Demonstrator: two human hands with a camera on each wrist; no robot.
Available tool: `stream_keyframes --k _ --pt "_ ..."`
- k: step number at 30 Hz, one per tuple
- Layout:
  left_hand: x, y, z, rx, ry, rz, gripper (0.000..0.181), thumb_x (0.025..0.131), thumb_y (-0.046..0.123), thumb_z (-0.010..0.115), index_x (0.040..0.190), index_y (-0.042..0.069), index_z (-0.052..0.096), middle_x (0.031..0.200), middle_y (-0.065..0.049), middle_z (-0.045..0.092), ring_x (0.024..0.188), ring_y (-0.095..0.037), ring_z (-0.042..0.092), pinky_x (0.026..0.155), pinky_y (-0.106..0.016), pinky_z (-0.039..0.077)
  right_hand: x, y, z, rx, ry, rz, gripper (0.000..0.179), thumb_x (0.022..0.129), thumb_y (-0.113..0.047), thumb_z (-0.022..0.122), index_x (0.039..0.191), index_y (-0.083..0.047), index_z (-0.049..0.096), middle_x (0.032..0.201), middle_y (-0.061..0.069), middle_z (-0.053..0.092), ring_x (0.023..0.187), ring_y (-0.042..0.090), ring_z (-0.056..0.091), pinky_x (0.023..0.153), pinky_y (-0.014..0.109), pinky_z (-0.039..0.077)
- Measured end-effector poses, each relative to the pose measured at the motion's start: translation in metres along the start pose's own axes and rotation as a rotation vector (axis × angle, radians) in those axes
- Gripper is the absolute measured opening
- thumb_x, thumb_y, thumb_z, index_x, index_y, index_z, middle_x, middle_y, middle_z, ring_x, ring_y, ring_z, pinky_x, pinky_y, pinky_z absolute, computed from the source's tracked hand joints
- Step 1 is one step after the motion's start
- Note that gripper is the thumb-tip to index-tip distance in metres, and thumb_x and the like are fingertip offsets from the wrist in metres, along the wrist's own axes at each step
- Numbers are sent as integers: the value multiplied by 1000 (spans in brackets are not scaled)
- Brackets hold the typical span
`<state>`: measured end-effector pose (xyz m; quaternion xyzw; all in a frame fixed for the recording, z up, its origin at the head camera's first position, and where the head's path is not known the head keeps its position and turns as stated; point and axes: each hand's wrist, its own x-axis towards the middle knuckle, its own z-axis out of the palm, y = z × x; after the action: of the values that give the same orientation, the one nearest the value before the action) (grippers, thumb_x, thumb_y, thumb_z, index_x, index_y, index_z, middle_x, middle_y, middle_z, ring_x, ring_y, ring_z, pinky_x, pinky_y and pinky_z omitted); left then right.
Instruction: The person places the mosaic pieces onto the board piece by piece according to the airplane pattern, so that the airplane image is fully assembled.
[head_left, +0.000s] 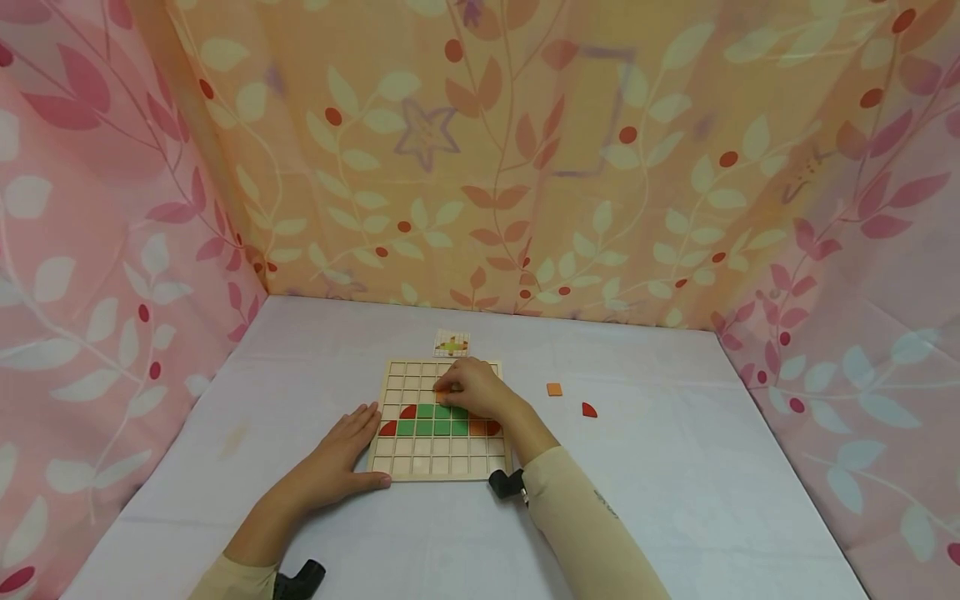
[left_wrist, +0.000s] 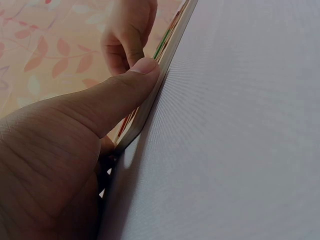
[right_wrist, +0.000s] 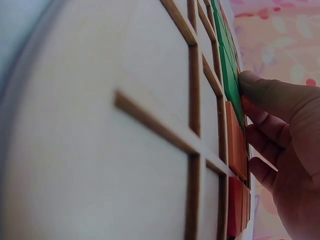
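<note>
A wooden grid board [head_left: 441,463] lies on the table, with green square tiles [head_left: 424,427], an orange tile [head_left: 477,427] and red quarter-round tiles [head_left: 387,428] set in its cells. My right hand [head_left: 480,390] is over the board's upper middle, thumb and fingers bent down, pinching an orange tile [head_left: 441,398] that they largely cover. In the right wrist view its thumb [right_wrist: 272,95] is beside the green tiles [right_wrist: 231,75]. My left hand [head_left: 337,458] rests at the board's lower left, straight fingers along the left side and thumb [left_wrist: 122,92] on the near edge.
Right of the board, a loose orange square tile [head_left: 554,389] and a red quarter-round tile [head_left: 589,410] lie on the white tablecloth [head_left: 645,492]. Behind the board is a small picture card [head_left: 452,343] with a coloured grid pattern. Leaf-patterned cloth [head_left: 487,167] walls the table in.
</note>
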<state>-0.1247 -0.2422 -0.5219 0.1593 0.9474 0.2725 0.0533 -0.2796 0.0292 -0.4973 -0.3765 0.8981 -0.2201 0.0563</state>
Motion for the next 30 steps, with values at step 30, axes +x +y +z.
stream_keyframes --k 30 --pt "0 -2 1 -6 8 8 113 80 63 79 162 4 27 171 -10 19 159 -34 13 126 -59 15 -41 -17 -50 -59 57 -12 26 96 -24 74 121 -17 77 118 -2 68 122 24 55 112 49 40"
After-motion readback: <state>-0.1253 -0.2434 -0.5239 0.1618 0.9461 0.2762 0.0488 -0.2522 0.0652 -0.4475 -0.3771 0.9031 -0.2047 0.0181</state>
